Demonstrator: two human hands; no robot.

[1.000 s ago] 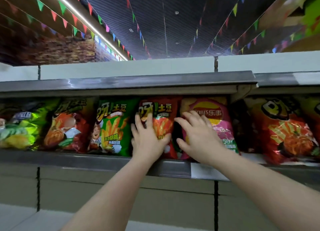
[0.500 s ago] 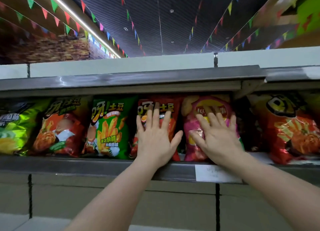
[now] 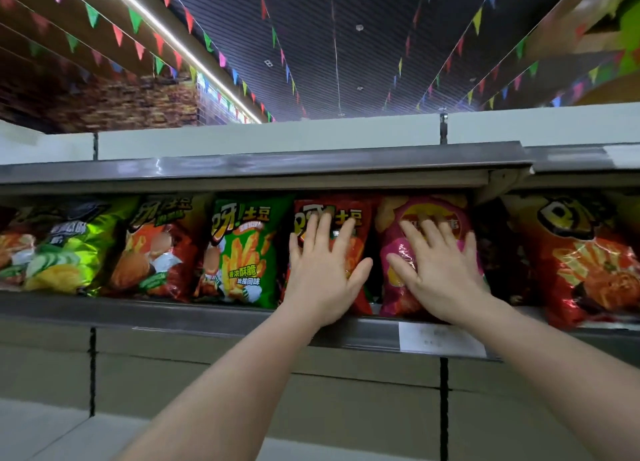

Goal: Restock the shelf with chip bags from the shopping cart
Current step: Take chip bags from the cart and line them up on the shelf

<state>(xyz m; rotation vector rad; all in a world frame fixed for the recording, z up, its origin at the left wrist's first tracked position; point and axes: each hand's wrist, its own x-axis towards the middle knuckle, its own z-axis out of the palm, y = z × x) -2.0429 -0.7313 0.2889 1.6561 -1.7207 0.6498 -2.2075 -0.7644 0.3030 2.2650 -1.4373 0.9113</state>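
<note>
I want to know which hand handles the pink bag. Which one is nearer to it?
Right. The right hand lies flat on the pink chip bag; the left hand presses the red bag beside it.

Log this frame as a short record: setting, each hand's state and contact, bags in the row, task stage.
setting: store shelf under a ceiling hung with flags
left hand: flat, fingers straight, pressing the red bag
right hand: flat, fingers spread, pressing the pink bag
other bags: green bag left of the red bag, orange bag far right
cart: not in view
stage: both bags on the shelf, being pushed in
</note>
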